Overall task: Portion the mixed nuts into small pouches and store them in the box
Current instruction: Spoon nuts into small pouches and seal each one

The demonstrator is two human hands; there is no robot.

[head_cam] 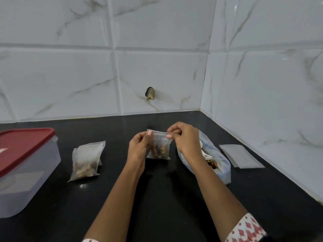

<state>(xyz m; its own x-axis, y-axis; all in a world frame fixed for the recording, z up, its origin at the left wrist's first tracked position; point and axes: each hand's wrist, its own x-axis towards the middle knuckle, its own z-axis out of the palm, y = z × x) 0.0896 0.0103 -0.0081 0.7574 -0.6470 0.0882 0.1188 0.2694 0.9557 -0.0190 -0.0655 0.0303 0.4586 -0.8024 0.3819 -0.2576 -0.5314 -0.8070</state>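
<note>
Small clear pouch (161,143), brown mixed nuts (160,150) in its lower half, held upright over the black countertop (157,198); bottom edge touching the surface or just clear of it, not determinable. Left hand (138,147): thumb and fingers pinching the pouch's top left corner. Right hand (186,138): thumb and forefinger pinching the top edge toward the right corner. Just right of the pouch, partly behind the right wrist: large clear bag (221,167) lying open, more nuts inside, with a white plastic piece (207,155) at its mouth, kind unclear. Further right of the pouch: flat empty pouches (241,156) on the countertop. Left of the pouch, apart: filled pouches (85,161) leaning together, at least two. Far left of the pouch: translucent box (26,180), red lid (22,145) on. Behind the pouch: white marbled wall tiles (70,84) with a dark chipped hole (150,93). Nearest the camera: red-and-white patterned sleeve (248,229) on the right forearm.
</note>
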